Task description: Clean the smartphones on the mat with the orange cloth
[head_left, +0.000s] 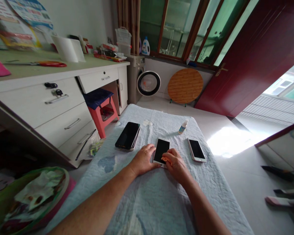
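A white phone (161, 148) with a dark screen lies flat on a pale blue cloth (159, 195). My left hand (144, 160) rests against its left edge, fingers curled along the side. My right hand (175, 164) is at the phone's lower right corner, fingers bent and pressed on the screen's bottom end. Whether the fingertips pinch anything is too small to tell. A second white phone (196, 149) lies to the right. A black phone stacked on another device (127, 135) lies to the left. A small spray bottle (183, 127) lies further back.
A white desk with drawers (58, 98) runs along the left, a red stool (101, 109) beneath it. A green bin with waste (29, 199) sits at lower left. A washing machine (142, 80), a round wooden tabletop (185, 86) and a red door (254, 58) stand behind.
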Demonstrator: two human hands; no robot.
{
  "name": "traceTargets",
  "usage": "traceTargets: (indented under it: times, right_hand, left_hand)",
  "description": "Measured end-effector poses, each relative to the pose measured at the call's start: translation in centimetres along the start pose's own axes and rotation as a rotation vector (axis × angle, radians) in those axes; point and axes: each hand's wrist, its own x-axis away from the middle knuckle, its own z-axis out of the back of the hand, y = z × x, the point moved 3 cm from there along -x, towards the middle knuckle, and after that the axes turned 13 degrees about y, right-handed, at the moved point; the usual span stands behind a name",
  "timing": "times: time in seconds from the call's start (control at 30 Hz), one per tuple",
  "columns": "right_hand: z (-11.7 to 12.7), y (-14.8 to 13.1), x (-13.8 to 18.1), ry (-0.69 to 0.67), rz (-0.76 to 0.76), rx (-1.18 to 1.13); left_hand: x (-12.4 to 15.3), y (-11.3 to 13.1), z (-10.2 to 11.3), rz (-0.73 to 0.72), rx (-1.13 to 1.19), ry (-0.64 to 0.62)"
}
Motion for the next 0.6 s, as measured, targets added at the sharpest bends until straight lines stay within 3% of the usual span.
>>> traceTargets:
  times: [0.2,0.43,0.6]
  right_hand:
    - [0.0,0.3,-1.4,-0.084,0.031,0.08]
    - [-0.8,0.9,-6.0,-0.147,0.094,0.233]
    - [-1.8,0.5,-9.3,-0.064,0.128,0.291]
  left_hand:
    - [0.0,-0.1,0.0,-0.033,-0.034,0.016]
    - [0.2,-0.6,-0.5,0.007,-0.132,0.021]
    - [0.2,-0.3,-0.1,0.026,-0.129,0.053]
